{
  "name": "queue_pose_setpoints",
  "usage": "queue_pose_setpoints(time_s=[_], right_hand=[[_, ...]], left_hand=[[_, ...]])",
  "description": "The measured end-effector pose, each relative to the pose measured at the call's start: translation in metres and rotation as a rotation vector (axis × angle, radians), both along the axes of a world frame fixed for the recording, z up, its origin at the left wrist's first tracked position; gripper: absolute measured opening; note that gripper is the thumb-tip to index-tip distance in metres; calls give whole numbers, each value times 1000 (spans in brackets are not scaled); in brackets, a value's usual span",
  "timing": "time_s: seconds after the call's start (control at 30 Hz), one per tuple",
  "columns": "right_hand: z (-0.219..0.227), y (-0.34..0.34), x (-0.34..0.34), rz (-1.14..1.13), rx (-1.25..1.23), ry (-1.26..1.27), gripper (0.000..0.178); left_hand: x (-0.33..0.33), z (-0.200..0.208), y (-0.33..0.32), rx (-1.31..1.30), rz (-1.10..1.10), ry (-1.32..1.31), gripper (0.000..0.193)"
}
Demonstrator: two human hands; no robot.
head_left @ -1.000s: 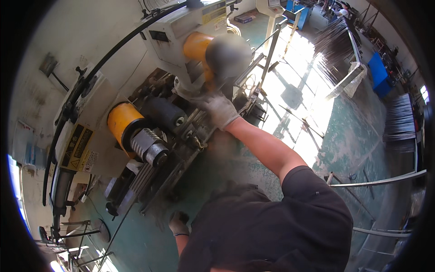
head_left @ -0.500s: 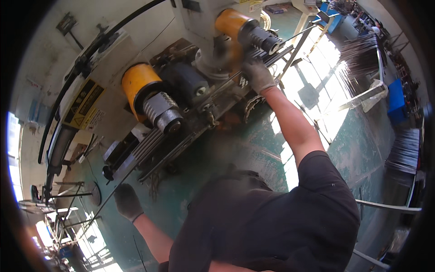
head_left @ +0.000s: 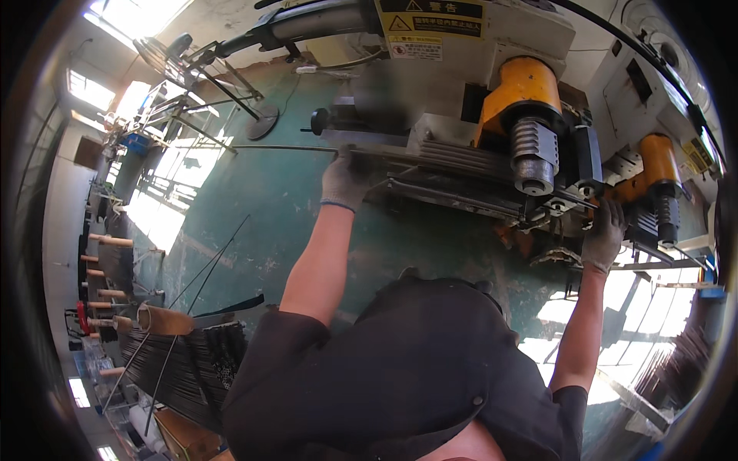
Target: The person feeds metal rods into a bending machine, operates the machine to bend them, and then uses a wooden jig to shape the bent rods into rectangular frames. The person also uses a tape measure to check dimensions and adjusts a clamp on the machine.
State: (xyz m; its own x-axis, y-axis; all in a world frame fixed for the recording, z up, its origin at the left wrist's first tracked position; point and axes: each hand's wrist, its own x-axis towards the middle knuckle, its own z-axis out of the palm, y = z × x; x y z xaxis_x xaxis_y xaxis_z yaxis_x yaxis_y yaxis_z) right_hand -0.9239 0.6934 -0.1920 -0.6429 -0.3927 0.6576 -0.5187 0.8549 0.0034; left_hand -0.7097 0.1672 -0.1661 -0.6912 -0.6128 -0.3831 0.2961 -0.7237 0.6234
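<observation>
My left hand (head_left: 344, 183), in a grey work glove, is closed round a long thin metal rod (head_left: 284, 147). The rod sticks out to the left past the hand and runs rightward along the front of a bending machine. My right hand (head_left: 605, 238), gloved too, is raised at the machine's right part, its fingers closed at a dark bar that looks like the same rod; the fingertips hide the exact grip. Between the hands are a yellow housing (head_left: 529, 83) with a ribbed steel die (head_left: 535, 150) below it, and a dark block (head_left: 588, 161).
A second yellow housing (head_left: 659, 160) with a steel die stands further right. A warning label (head_left: 432, 19) is on the machine body. Behind me at lower left lies a stack of dark rods (head_left: 181, 369), beside a cardboard tube (head_left: 164, 320). A round-based stand (head_left: 262, 123) is at far left.
My view has swung left, so the machine appears further right and more level. Both hands remain at the machine's front, and the left hand is now closed round the rod.
</observation>
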Motion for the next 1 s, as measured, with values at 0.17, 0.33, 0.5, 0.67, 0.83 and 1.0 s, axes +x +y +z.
queue_pose_setpoints(time_s=[0.17, 0.33, 0.5, 0.67, 0.83, 1.0], right_hand=[[4, -12, 0, 62, -51, -44, 37], [3, -5, -2, -24, -39, -33, 35], [18, -15, 6, -20, -65, -50, 41], [26, -10, 13, 44, -84, -42, 44], [24, -21, 21, 117, -51, -96, 44], [15, -21, 23, 53, -13, -97, 44]], left_hand=[[22, -41, -26, 87, -93, 236, 42], [19, -88, -39, 81, -225, 322, 37], [48, -159, -61, 73, -250, 283, 36], [43, -132, 15, 113, -173, 47, 36], [81, -174, 27, 180, -190, 86, 30], [65, -139, 86, 175, -139, -154, 21]])
